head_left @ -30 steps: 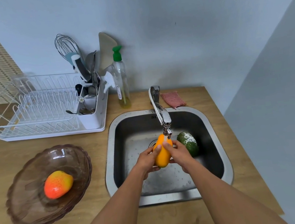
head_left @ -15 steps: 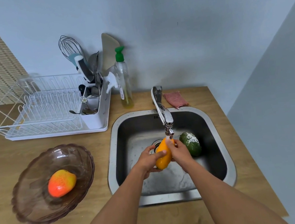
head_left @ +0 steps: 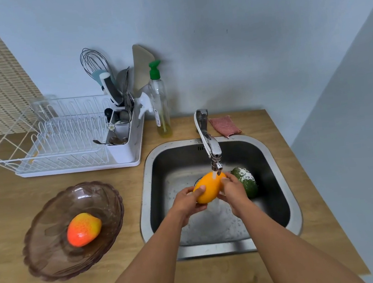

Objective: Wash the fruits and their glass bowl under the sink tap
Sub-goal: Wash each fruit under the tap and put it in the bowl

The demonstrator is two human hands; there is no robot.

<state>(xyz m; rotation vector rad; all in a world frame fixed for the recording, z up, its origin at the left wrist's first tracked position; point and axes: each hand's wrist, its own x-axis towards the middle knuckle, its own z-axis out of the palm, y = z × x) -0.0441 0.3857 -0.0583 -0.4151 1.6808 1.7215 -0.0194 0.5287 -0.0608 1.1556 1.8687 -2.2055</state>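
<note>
Over the steel sink [head_left: 145,193], my left hand [head_left: 186,203] and my right hand [head_left: 232,191] both grip an orange-yellow fruit [head_left: 209,189]. Water runs onto it from the tap [head_left: 210,146] just above. A green fruit [head_left: 246,181] with white foam on top lies in the basin, right of my right hand. On the counter to the left stands the brown glass bowl [head_left: 54,258], holding a red-orange fruit [head_left: 83,229].
A white dish rack [head_left: 52,143] with a utensil holder [head_left: 124,137] stands at the back left. A soap bottle [head_left: 161,104] with a green pump and a pink cloth [head_left: 224,126] sit behind the sink. A wall rises close on the right.
Both hands have turned the orange-yellow fruit from upright to tilted under the running water. The camera view has drifted slightly; the bowl and green fruit stay put.
</note>
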